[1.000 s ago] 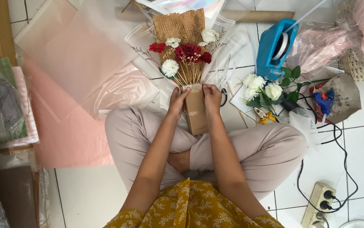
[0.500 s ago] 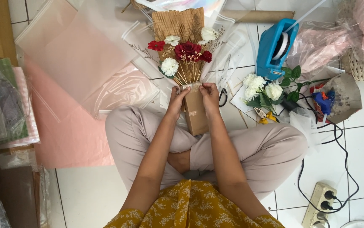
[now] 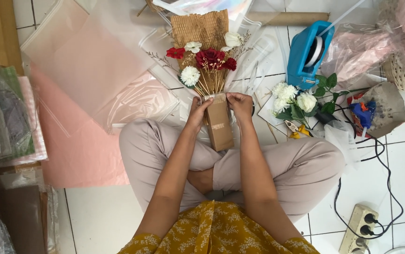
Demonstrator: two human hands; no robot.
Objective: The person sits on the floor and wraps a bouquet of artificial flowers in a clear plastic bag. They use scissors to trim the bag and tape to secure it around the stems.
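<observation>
- Two hands grip a brown kraft-paper-wrapped bouquet handle (image 3: 219, 123) over the person's crossed legs: left hand (image 3: 198, 111) closed on its left side, right hand (image 3: 240, 106) closed on its right.
- Red and white flowers (image 3: 205, 61) fan upward against a honeycomb brown paper sheet (image 3: 199, 29).
- A blue tape dispenser (image 3: 307, 52) stands on the white tiled floor (image 3: 99, 211), right of the flowers.

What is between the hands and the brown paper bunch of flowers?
Nothing visible. The left hand and right hand already touch the top of the brown paper-wrapped bouquet handle, one on each side, just below the red and white flowers.
</observation>
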